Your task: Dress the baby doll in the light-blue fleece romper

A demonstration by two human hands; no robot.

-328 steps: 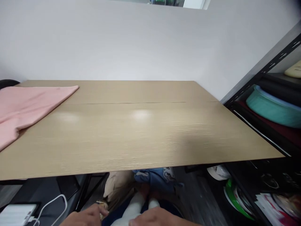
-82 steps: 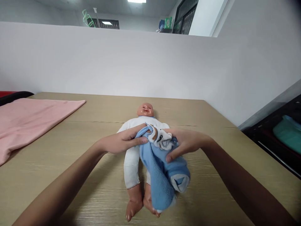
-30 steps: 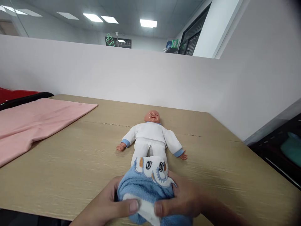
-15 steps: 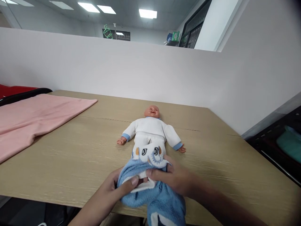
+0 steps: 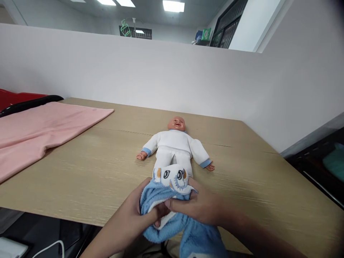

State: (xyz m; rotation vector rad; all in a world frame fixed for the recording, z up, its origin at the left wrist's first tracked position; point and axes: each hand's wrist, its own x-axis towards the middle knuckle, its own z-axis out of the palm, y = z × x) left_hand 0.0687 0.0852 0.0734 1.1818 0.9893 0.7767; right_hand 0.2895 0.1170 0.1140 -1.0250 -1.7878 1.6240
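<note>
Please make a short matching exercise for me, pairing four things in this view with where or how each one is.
1. Blue garment
2. Doll
3. Pink cloth
4. Red object

A. Spread on the table, at picture left
B. Cut off by the picture's left edge, beyond a black rim
C. Held by the left hand and right hand
D. Lying face up, dressed in white

Pairs: 1-C, 2-D, 3-A, 4-B.

Exposure: we read moderate, even brightness | Source: ceiling panels [image 5: 173, 6], 11 to 12 o'clock, clipped white | Shadow: soft, on tabletop [image 5: 245, 193], 4 o'clock; shelf [image 5: 313, 165] dim, 3 to 4 o'clock | Blur: we note slight softness at right hand [image 5: 204, 206], 5 o'clock | Edges: we see dark corner, 2 o'clock; wide-angle stretch
</note>
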